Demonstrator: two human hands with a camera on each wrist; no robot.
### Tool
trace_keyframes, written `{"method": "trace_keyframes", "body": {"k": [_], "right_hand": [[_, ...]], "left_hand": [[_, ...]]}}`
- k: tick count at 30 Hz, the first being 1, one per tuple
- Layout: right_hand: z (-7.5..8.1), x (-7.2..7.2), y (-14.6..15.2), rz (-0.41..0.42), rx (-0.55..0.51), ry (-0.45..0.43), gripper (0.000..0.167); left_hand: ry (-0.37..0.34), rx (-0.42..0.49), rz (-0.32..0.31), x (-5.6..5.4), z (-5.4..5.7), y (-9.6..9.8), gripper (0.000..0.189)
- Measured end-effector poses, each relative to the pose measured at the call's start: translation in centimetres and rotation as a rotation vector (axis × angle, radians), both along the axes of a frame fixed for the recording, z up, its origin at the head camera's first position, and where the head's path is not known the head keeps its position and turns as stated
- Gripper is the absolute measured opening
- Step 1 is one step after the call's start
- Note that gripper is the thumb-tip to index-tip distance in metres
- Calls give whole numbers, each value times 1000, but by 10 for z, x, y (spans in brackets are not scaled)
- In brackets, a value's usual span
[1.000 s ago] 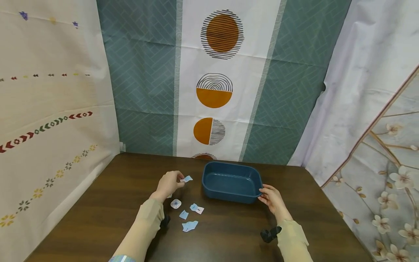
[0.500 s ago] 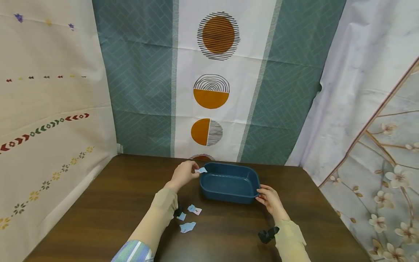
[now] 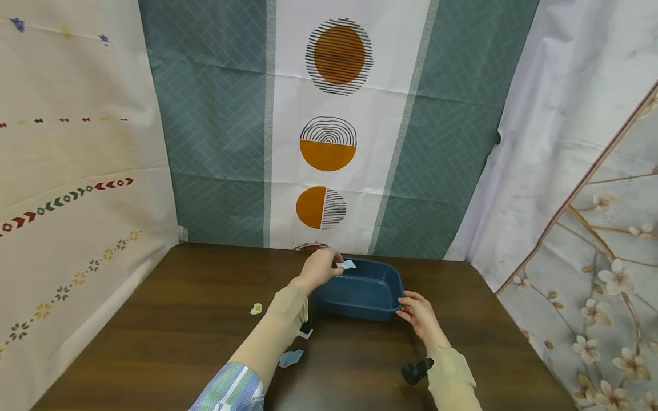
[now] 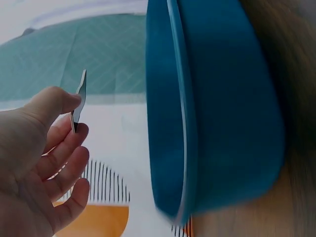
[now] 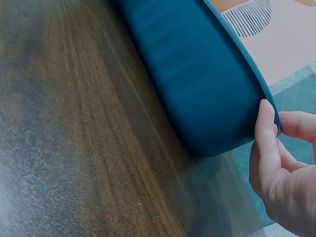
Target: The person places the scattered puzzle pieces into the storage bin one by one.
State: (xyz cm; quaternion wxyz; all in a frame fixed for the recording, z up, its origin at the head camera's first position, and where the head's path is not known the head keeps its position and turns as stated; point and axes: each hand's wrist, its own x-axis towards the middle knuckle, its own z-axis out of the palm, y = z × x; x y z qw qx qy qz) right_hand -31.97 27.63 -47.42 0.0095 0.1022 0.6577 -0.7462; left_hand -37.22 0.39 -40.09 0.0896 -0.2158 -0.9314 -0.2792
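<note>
My left hand (image 3: 317, 269) pinches a small flat light-blue puzzle piece (image 3: 347, 264) with an irregular outline. In the left wrist view the puzzle piece (image 4: 81, 101) shows nearly edge-on between thumb and forefinger, the other fingers loosely bent. In the head view this hand overlaps the left end of a dark blue plastic basin (image 3: 354, 309), with the piece over its opening. My right hand (image 3: 418, 314) grips the basin's near right corner. In the right wrist view, thumb and fingers of the right hand (image 5: 286, 173) pinch the rim of the basin (image 5: 207, 84).
On the brown wooden table (image 3: 205, 319) lie a yellow-green piece (image 3: 256, 309), a light-blue piece (image 3: 291, 358) and a whitish piece (image 3: 305, 334) partly hidden by the left wrist. A patterned curtain (image 3: 221, 125) hangs behind the table, with cloths at both sides.
My left hand has carried the puzzle piece rightward from the table to over the basin. The right hand keeps its hold on the rim. The forearm now covers some loose pieces and uncovers the yellow-green one.
</note>
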Motion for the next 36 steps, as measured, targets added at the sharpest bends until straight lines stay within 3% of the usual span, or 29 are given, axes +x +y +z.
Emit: {"method": "trace_keyframes", "body": {"k": [12, 26, 36], "right_hand": [[-1, -3, -3, -2, 9, 22, 47], [-10, 2, -6, -32, 32, 28, 44], [-10, 2, -3, -57, 24, 35, 40]], "left_hand": [[-73, -34, -39, -14, -10, 43, 20], [-110, -107, -43, -28, -51, 77, 17], [-131, -172, -26, -42, -56, 99, 14]]}}
